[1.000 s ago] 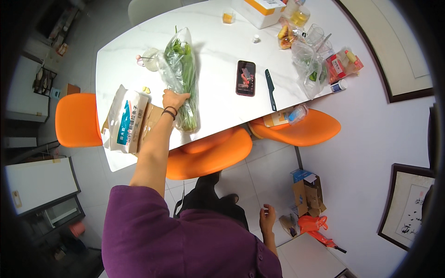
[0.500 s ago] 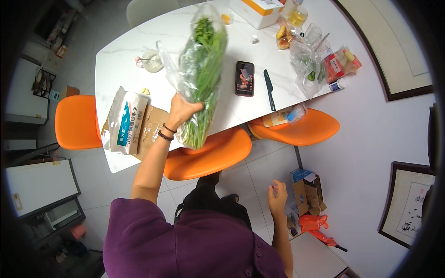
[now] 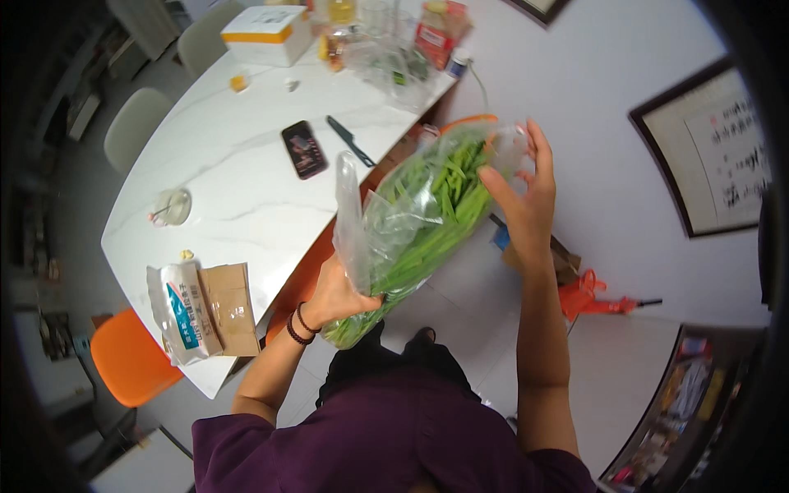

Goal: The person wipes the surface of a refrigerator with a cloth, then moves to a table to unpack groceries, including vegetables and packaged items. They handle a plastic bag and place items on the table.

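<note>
Left hand (image 3: pixel 339 294) grips the stem end of the bagged greens (image 3: pixel 431 218), held up beside the table (image 3: pixel 234 177); right hand (image 3: pixel 508 154), spread open, is at the leafy end, contact unclear. Seemingly a two-handed hold is forming, which calls for closing the right.

Passable over the marbled tabletop (image 3: pixel 234 185) between round dish (image 3: pixel 173 207) and smartphone (image 3: pixel 304 150), but blocked along the near edge by bagged greens (image 3: pixel 440 218)
</note>
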Available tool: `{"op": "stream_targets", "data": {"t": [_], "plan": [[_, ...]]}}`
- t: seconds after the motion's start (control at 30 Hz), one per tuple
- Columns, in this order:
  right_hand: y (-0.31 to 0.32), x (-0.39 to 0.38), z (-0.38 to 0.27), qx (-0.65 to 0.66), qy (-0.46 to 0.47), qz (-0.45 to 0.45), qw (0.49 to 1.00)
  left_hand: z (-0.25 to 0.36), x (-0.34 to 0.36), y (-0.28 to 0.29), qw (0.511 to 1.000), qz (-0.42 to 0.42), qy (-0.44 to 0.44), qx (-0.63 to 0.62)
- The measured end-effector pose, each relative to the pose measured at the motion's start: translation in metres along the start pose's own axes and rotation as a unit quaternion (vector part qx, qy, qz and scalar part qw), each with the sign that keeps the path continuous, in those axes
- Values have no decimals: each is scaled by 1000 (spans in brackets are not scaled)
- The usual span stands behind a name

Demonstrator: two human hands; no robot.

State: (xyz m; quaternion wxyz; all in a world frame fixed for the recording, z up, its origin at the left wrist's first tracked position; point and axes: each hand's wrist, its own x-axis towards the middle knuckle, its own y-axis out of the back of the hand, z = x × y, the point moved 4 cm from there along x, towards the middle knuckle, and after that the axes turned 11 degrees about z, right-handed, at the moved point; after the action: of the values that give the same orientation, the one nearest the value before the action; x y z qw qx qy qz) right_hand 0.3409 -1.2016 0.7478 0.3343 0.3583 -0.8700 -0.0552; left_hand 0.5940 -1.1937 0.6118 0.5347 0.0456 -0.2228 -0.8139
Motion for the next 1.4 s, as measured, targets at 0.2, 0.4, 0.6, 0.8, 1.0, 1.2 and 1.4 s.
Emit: {"op": "stream_targets", "data": {"t": [0.2, 0.4, 0.6, 0.8, 1.0, 1.2, 1.4], "plan": [[76, -11, 33, -160, 58, -2, 985, 13, -21, -48, 987, -153, -57, -8], [165, -66, 35, -154, -185, -24, 970, 21, -31, -98, 952, -296, -3, -80], [199, -148, -8, 9, -77, -35, 996, 26, -69, -192, 895, -416, 115, -113], [250, -195, 23, -66, -164, 7, 984, 17, -106, -274, 957, -261, 90, -93], [310, -211, 43, -133, -191, 77, 970, 69, -101, -288, 991, -98, 45, -81], [330, -210, 65, -75, -258, 77, 960, 89, -87, -270, 989, -27, 99, -102], [315, -183, 62, -36, -249, 33, 967, 116, -85, -209, 980, 52, 110, -158]]}}
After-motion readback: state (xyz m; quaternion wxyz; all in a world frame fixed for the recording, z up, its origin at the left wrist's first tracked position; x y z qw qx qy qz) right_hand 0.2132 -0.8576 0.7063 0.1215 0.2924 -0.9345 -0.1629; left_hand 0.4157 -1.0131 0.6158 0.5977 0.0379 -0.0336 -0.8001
